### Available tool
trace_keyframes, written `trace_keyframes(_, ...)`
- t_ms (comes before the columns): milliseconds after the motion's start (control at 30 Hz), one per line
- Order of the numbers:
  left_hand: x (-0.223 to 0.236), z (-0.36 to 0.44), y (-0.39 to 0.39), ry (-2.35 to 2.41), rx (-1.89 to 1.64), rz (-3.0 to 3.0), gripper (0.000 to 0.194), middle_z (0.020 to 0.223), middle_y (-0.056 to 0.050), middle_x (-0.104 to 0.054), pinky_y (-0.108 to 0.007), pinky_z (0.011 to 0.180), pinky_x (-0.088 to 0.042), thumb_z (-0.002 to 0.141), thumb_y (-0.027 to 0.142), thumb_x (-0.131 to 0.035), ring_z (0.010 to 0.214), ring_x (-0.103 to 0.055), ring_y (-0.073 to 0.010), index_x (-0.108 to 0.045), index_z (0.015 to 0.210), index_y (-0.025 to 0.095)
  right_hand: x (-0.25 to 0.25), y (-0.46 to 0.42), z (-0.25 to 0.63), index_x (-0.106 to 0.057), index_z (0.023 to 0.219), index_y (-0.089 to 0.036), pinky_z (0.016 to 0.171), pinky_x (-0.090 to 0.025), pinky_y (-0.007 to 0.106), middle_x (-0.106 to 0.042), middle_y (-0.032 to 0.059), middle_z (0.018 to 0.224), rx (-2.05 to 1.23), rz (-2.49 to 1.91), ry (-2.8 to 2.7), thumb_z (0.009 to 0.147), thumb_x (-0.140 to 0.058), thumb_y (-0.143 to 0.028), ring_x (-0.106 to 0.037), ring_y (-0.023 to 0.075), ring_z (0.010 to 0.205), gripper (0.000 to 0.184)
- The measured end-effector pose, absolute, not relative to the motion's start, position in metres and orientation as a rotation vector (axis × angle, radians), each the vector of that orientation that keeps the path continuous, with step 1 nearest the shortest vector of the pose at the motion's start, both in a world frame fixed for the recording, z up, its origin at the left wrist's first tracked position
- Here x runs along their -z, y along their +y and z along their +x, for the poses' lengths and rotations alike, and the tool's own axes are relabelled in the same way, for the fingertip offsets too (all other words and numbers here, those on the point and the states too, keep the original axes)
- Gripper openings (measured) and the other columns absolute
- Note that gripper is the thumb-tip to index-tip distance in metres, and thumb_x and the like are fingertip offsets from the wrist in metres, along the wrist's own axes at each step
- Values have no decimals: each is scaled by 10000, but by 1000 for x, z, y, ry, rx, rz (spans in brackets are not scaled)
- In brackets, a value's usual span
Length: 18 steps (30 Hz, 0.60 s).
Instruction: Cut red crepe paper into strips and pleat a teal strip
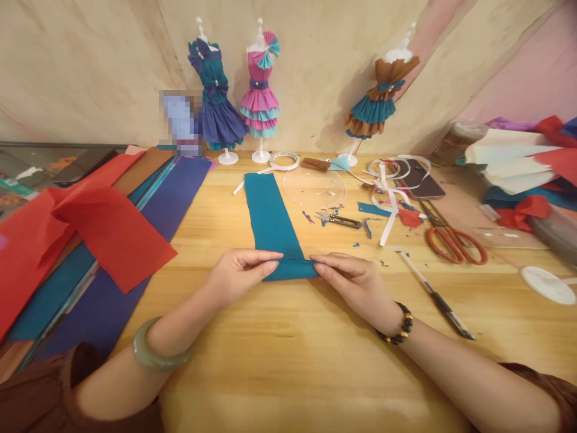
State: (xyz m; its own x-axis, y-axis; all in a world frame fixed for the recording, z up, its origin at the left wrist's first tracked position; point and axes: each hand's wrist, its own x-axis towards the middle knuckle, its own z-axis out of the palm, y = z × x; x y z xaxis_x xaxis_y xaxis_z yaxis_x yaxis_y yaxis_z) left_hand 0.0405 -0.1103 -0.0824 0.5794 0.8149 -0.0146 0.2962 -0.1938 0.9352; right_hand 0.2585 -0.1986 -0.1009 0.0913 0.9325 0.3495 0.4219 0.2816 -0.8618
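A long teal strip of crepe paper (pixel 274 213) lies on the wooden table, its near end folded back over itself. Pinching the left end of that fold between thumb and fingers is my left hand (pixel 241 272). At the fold's right end, my right hand (pixel 354 279) grips the paper the same way. Both hands rest low over the table, with the folded edge stretched level between them. The strip's far end lies flat near a roll of white tape (pixel 284 160).
Red crepe paper (pixel 121 234) and coloured sheets lie left. Thread snips (pixel 340 220), orange-handled scissors (pixel 455 240), a pen (pixel 444 307), white ribbon and scraps lie right. Mini dress forms in paper dresses (pixel 216 90) (pixel 260 99) (pixel 378 99) stand along the wall. A phone (pixel 421 180) lies behind the scissors.
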Motion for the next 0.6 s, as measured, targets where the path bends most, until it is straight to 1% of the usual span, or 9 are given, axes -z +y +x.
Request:
trace_keyframes(167, 82, 40, -109, 913, -651, 1715, 248, 691, 1, -714, -221, 541, -482, 771, 315, -647, 592, -586, -118, -755, 976, 226, 102, -200, 258, -748, 1003, -268, 774, -610, 335, -758, 33, 992, -666, -1337, -1422, 827, -655, -275, -716, 200, 870, 199)
trace_keyframes(200, 82, 40, -109, 914, -655, 1707, 247, 682, 2, -706, -217, 535, -473, 771, 314, -644, 588, -575, -114, -754, 974, 225, 103, -200, 258, -748, 996, -263, 778, -610, 334, -759, 32, 988, -677, -1336, -1403, 824, -658, -276, -717, 198, 870, 194)
trace_keyframes(333, 81, 40, -110, 919, -665, 1674, 221, 642, 7, -667, -210, 518, -440, 768, 311, -637, 572, -540, -105, -755, 928, 215, 104, -201, 258, -753, 933, -247, 720, -611, 294, -767, 27, 899, -695, -1324, -1392, 824, -659, -267, -717, 175, 795, 145)
trace_keyframes(600, 79, 40, -110, 928, -667, 1664, 213, 628, 6, -640, -220, 506, -412, 767, 313, -624, 558, -514, -106, -749, 903, 206, 99, -201, 257, -759, 904, -260, 705, -609, 297, -764, 29, 881, -689, -1253, -1442, 836, -653, -273, -712, 177, 789, 127)
